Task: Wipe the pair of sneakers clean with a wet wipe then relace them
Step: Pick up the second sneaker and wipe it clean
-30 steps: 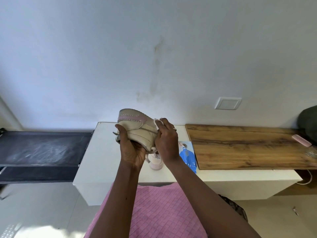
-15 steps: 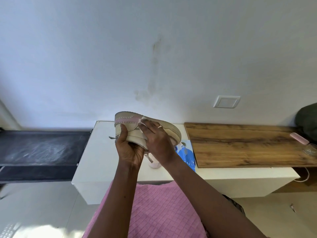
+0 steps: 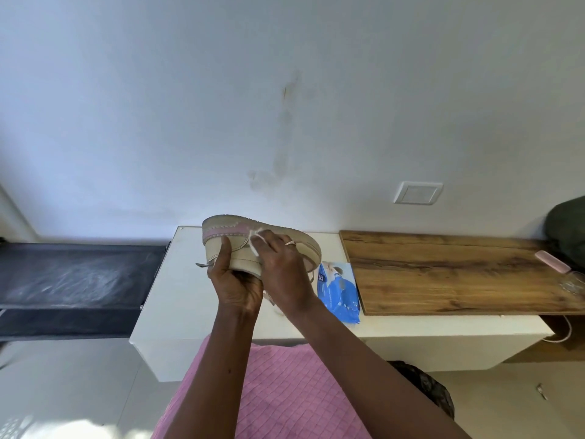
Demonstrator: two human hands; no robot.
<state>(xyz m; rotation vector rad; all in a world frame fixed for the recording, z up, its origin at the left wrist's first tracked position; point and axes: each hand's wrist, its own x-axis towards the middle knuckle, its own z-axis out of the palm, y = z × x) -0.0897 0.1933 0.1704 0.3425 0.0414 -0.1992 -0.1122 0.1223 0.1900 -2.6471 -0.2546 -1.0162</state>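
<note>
Head view: beige and pink sneaker (image 3: pixel 253 245) held up in the air over the white cabinet (image 3: pixel 177 280), lying lengthwise left to right, well clear of the top. Gripped from below by the left hand (image 3: pixel 235 286), palm cupped under it and thumb up across the near side. Worked by the right hand (image 3: pixel 281 270), fingers spread over the side and holding a bunched wet wipe (image 3: pixel 254 240) pressed against the pink trim. Step in hand, by the look of it: wiping, with relacing not yet begun; loose lace end (image 3: pixel 202 265) dangling at the left. Pale shape (image 3: pixel 273 304) between the wrists, probably the other sneaker on the cabinet, mostly hidden. Blue pack of wipes (image 3: pixel 338 286) lying just beside, touching the edge of the wooden board (image 3: pixel 443 274). Likely light enough for one hand, firm along the sole and softer in the upper, so best taken by the sole and one end, leaving the sides free for rubbing. Damp surface possibly slippery; firm cupping wiser than a fingertip pinch. Wipe itself limp and thin, apt to bunch or tear, better folded flat under the fingers.
</note>
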